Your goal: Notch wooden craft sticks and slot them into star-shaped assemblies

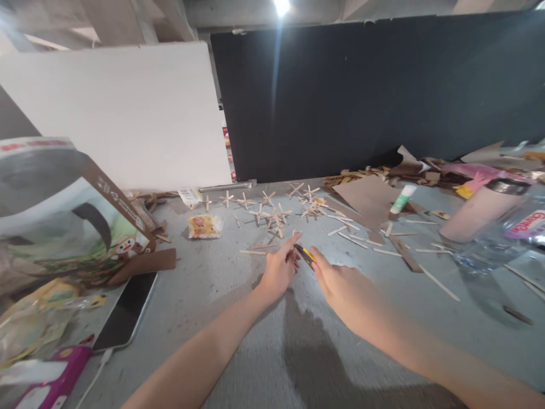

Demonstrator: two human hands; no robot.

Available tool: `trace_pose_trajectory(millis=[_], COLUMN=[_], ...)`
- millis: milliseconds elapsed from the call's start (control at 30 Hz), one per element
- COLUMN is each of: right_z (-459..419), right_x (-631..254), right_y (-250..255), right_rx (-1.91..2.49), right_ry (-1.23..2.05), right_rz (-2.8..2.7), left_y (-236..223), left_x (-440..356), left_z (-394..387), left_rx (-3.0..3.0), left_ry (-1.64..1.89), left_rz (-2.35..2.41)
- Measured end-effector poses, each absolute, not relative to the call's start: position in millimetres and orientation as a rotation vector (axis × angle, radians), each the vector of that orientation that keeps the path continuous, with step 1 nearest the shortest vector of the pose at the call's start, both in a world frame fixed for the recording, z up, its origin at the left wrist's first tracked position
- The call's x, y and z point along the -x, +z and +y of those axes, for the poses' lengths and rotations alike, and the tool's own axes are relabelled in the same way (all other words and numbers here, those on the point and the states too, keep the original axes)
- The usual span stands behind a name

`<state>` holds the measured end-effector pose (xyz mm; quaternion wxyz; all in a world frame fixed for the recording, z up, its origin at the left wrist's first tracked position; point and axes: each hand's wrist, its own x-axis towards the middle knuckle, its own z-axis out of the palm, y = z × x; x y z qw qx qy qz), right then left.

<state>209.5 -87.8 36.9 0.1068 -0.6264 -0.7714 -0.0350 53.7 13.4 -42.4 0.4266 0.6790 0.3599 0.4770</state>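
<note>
In the middle of the head view, my right hand is closed around a yellow and black utility knife, which points up and left toward my other hand. My left hand is beside the knife's tip, its fingers curled in. Whatever its fingertips pinch is too small to make out. Just beyond my hands lie several crossed wooden-stick stars. Two loose thin sticks rest on the grey table left of my left hand.
At left are a phone on a cable, a purple object and a printed bag. A snack packet lies further back. At right stand a glue stick, a pink tumbler and a plastic bottle, among cardboard scraps.
</note>
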Motion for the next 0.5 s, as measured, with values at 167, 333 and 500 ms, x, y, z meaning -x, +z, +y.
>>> trace_pose_trajectory(millis=[167,333,500], right_z=[-81.2,-86.9,-106.1], right_x=[-200.3,-182.2,-187.0], right_y=[51.2,53.2,50.6], right_rx=[1.951,2.042,1.931], right_ry=[0.050,0.099,0.096], right_rz=[-2.186,-2.158,-2.194], left_y=[-39.9,-36.4,-28.6], left_x=[-55.0,-59.8,-49.9], left_z=[11.6,13.4,23.6], left_rx=[-1.634,-1.545,-1.292], left_ry=[1.204,1.186,1.194], left_rz=[0.907,0.962,1.176])
